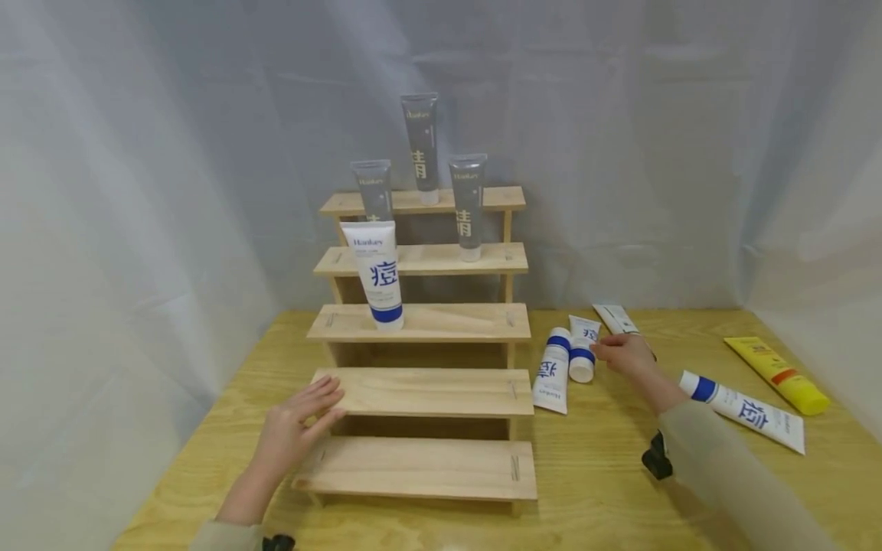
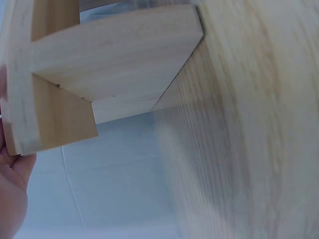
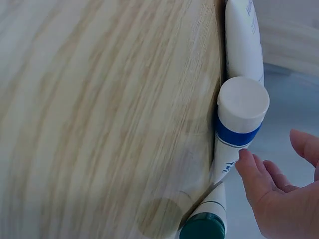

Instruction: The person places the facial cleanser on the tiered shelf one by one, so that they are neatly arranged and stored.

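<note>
In the head view my left hand rests its fingers on the left end of the second-lowest step of a wooden stepped display rack. The left wrist view has this hand at the rack's edge, seen from below. My right hand is at a white tube with a blue band lying on the table. In the right wrist view, thumb and fingers are spread apart, fingertips right beside that tube. Another blue-banded white tube lies to its left, and a white tube with a green cap behind.
A white tube stands on the rack's middle step. Grey tubes stand on the higher steps. A white tube and a yellow tube lie at the right. Pale curtains enclose the wooden table.
</note>
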A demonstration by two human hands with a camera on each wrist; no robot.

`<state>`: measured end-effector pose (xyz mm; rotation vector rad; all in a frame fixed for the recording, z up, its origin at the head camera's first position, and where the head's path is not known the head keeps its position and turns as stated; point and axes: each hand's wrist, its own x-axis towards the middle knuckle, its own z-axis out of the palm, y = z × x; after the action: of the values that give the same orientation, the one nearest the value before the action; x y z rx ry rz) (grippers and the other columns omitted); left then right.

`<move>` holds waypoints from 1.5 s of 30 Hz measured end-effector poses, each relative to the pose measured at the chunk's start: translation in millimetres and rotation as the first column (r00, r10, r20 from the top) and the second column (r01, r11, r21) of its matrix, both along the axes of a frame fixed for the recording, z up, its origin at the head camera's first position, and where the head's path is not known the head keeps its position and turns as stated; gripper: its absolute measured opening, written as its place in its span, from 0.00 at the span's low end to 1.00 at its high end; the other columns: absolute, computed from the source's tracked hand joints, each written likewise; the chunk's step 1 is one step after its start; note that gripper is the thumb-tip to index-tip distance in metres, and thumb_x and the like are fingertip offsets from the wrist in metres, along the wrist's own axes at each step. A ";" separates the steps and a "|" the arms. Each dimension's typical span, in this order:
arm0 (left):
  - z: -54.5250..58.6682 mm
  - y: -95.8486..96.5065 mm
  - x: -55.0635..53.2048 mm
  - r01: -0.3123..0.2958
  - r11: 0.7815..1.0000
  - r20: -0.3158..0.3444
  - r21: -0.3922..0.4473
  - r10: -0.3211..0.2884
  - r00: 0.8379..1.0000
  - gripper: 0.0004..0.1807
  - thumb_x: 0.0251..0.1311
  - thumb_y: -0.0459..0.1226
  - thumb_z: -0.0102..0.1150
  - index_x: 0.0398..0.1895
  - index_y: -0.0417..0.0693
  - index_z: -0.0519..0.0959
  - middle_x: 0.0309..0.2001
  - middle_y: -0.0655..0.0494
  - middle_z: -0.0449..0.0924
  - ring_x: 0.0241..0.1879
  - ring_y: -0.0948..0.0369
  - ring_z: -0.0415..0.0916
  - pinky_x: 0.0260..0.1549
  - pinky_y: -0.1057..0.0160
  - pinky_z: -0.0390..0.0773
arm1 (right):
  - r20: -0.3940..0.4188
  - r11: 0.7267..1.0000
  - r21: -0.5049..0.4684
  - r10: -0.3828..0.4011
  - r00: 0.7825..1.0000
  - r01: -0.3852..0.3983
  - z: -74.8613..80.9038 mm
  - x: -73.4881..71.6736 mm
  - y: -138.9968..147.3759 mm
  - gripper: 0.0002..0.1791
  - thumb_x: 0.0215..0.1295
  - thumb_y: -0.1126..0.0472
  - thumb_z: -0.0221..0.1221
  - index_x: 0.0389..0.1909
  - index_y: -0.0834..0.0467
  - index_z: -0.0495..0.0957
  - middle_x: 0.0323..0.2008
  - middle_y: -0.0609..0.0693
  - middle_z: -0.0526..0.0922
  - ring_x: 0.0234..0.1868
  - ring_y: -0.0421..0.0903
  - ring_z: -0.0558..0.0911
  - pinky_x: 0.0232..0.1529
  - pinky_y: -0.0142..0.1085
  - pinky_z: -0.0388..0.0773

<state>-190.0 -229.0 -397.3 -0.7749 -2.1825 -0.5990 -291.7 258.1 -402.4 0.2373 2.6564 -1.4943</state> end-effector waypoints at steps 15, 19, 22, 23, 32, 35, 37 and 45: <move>2.0 1.0 0.0 0.014 1.000 0.008 0.008 -0.014 1.000 0.16 0.37 0.33 0.68 0.34 0.36 0.81 0.42 0.44 0.78 0.44 0.51 0.75 0.50 0.79 0.62 | 0.036 0.973 0.229 -0.002 0.999 -0.006 -9.2 -19.2 -4.2 0.20 0.57 0.56 0.56 0.34 0.73 0.73 0.25 0.57 0.74 0.27 0.48 0.72 0.25 0.34 0.71; 2.0 0.6 0.1 0.013 1.000 0.008 0.009 -0.014 1.000 0.16 0.37 0.33 0.68 0.34 0.36 0.81 0.42 0.44 0.78 0.44 0.51 0.75 0.50 0.79 0.63 | 0.061 0.971 0.239 0.006 0.998 -0.021 -10.7 -23.8 -6.8 0.18 0.55 0.54 0.57 0.26 0.67 0.74 0.17 0.50 0.71 0.20 0.44 0.70 0.18 0.30 0.66; 2.4 0.4 0.3 0.009 1.000 0.010 0.008 -0.009 1.000 0.16 0.37 0.33 0.68 0.34 0.36 0.81 0.42 0.44 0.78 0.44 0.50 0.75 0.51 0.78 0.62 | 0.075 0.969 0.246 0.011 0.997 -0.029 -11.3 -26.5 -9.4 0.18 0.55 0.52 0.58 0.23 0.66 0.73 0.14 0.50 0.70 0.18 0.44 0.69 0.17 0.30 0.64; 2.5 0.2 0.4 0.007 1.000 0.009 0.008 -0.007 1.000 0.16 0.37 0.33 0.68 0.34 0.36 0.81 0.42 0.44 0.78 0.44 0.50 0.75 0.51 0.78 0.62 | 0.075 0.967 0.252 0.011 0.997 -0.030 -11.3 -27.3 -10.2 0.19 0.55 0.52 0.58 0.21 0.65 0.72 0.14 0.49 0.69 0.17 0.44 0.68 0.16 0.30 0.64; 2.4 -0.3 1.5 0.006 1.000 0.008 0.005 -0.006 1.000 0.16 0.37 0.34 0.68 0.33 0.36 0.81 0.42 0.44 0.78 0.44 0.50 0.75 0.50 0.78 0.62 | 0.075 0.971 0.235 0.017 0.997 -0.035 -18.1 -33.0 -15.8 0.20 0.53 0.51 0.59 0.13 0.59 0.64 0.11 0.46 0.63 0.13 0.41 0.63 0.14 0.29 0.60; 2.2 0.2 1.4 0.014 1.000 0.000 0.007 -0.014 1.000 0.15 0.38 0.34 0.68 0.33 0.36 0.81 0.41 0.44 0.78 0.43 0.50 0.75 0.50 0.77 0.63 | 0.069 0.971 0.238 0.013 0.998 -0.029 -21.5 -34.6 -18.6 0.19 0.52 0.51 0.59 0.18 0.61 0.66 0.14 0.48 0.64 0.16 0.42 0.64 0.16 0.29 0.61; 2.0 0.6 1.3 0.018 1.000 -0.007 0.009 -0.018 1.000 0.15 0.38 0.34 0.68 0.33 0.36 0.81 0.41 0.44 0.78 0.43 0.50 0.76 0.50 0.77 0.64 | 0.068 0.970 0.241 0.016 0.998 -0.032 -21.7 -34.4 -21.3 0.19 0.52 0.52 0.59 0.21 0.63 0.66 0.15 0.49 0.64 0.18 0.43 0.64 0.17 0.29 0.61; 2.5 2.2 1.3 0.016 1.000 -0.020 0.007 -0.016 1.000 0.15 0.39 0.35 0.68 0.33 0.37 0.81 0.42 0.44 0.78 0.43 0.50 0.76 0.49 0.76 0.65 | 0.095 0.966 0.258 -0.021 0.995 -0.004 -17.4 -33.1 -28.0 0.26 0.53 0.53 0.60 0.38 0.73 0.67 0.25 0.56 0.68 0.25 0.47 0.69 0.20 0.30 0.65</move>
<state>-188.7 -226.8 -394.8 -0.7920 -2.1571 -0.6046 -324.7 230.1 -419.7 0.3298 2.7684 -1.1030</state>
